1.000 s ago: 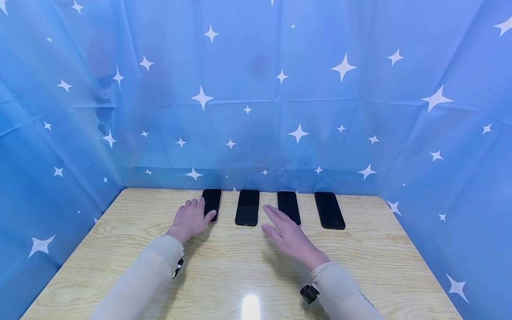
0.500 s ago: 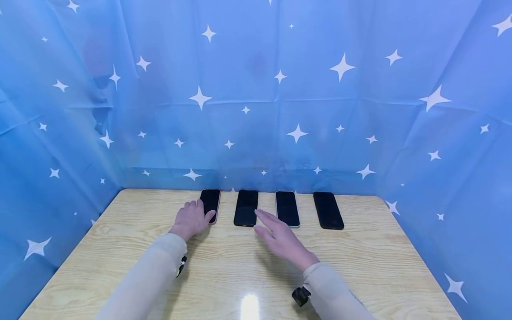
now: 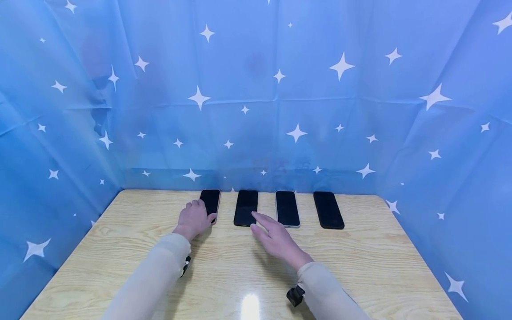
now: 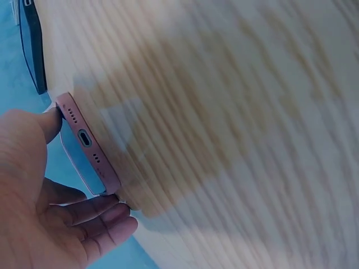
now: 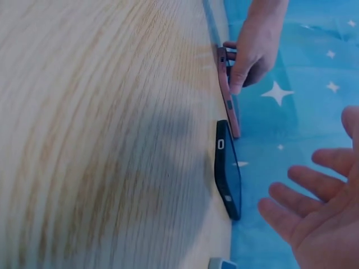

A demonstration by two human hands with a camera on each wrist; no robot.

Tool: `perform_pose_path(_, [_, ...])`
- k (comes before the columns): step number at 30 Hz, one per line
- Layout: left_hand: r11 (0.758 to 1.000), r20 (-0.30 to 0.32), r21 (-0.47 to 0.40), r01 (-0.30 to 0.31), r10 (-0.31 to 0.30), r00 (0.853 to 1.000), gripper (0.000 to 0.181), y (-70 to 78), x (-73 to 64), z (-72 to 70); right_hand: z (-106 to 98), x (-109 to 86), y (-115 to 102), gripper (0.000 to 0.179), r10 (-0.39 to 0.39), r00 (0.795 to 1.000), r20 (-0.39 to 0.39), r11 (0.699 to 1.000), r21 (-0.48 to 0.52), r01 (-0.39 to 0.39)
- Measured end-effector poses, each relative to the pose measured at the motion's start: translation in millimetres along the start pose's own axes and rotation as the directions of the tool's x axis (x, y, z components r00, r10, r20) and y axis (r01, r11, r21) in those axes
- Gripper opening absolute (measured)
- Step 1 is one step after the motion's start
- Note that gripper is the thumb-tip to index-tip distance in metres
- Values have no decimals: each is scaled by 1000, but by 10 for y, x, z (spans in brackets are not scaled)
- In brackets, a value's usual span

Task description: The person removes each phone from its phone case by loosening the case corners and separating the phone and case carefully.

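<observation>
A smartphone in a pink case (image 3: 210, 202) lies screen up, leftmost in a row near the table's back edge. My left hand (image 3: 194, 219) pinches it across its lower part; the left wrist view shows the thumb on one long side of the phone (image 4: 84, 137) and fingers at the other. Right of it lies a smartphone in a black case (image 3: 245, 205). My right hand (image 3: 279, 241) hovers by that phone's lower right corner, fingers extended. In the right wrist view the right hand (image 5: 325, 207) holds nothing and stands apart from the black phone (image 5: 220, 168).
Two more dark-screened phones continue the row: one with a pale edge (image 3: 287, 209) and a black one (image 3: 329, 210) at the far right. The wooden table (image 3: 360, 266) is bordered by a blue star-patterned curtain (image 3: 256, 89) at back and sides.
My right hand has moved left, from beside the pale-edged phone to the black phone's lower corner. The left hand stays at the pink-cased phone, its thumb drawn in slightly. The phones have not visibly moved.
</observation>
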State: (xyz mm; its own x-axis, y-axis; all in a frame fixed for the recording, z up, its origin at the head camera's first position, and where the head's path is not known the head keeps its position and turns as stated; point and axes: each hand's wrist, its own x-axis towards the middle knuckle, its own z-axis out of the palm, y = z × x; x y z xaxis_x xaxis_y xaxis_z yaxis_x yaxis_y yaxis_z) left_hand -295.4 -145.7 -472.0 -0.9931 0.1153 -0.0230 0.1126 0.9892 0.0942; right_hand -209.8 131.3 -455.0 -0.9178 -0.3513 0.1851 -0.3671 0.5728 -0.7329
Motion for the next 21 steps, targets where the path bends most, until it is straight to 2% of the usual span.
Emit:
perform_pose_path(9, [990,-15,-134,39,-42,999,72,58,26,-11,22,32,15,52,26,1000,8,999,19,-26])
perform_pose_path(13, [977,-11,-195,86,-90,996,76,97,36,-8,27,37,19,51,19,1000,2,999,30,-19])
perform_pose_path(21, [940,-9,-277,197,-208,978,81,149,62,11,45,46,31,52,31,1000,-3,999,37,-31])
